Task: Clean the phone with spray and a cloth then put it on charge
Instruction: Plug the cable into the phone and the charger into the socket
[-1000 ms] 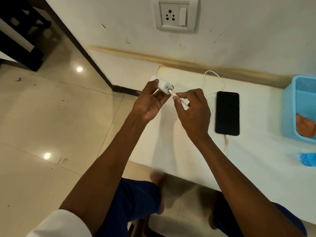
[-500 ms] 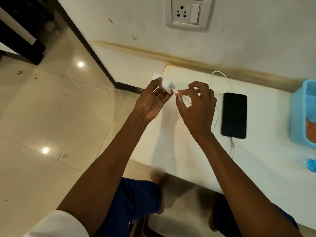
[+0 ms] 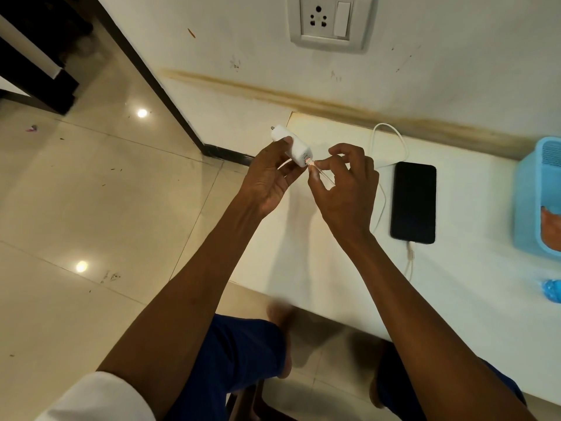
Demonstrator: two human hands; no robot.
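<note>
The left hand (image 3: 270, 180) grips the white charger adapter (image 3: 293, 147) above the left end of the tabletop (image 3: 349, 268), thumb and fingers curled round its body with the plug pins pointing up and away. The right hand (image 3: 343, 189) pinches the cable's plug (image 3: 311, 163) between thumb and forefinger, right at the adapter's port face. Compared with a second ago, the plug now sits closer against the ports and the hands are drawn nearer each other, so the connector looks about seated, though whether it is fully home is too small to tell. The phone (image 3: 413, 202) lies flat, screen dark, on the tabletop just right of the right hand, with the white cable (image 3: 390, 138) looped behind it and its other end already plugged into the near edge. Cleaning appears finished; what likely remains is pushing the adapter into the wall socket (image 3: 329, 21) above and switching it on.
</note>
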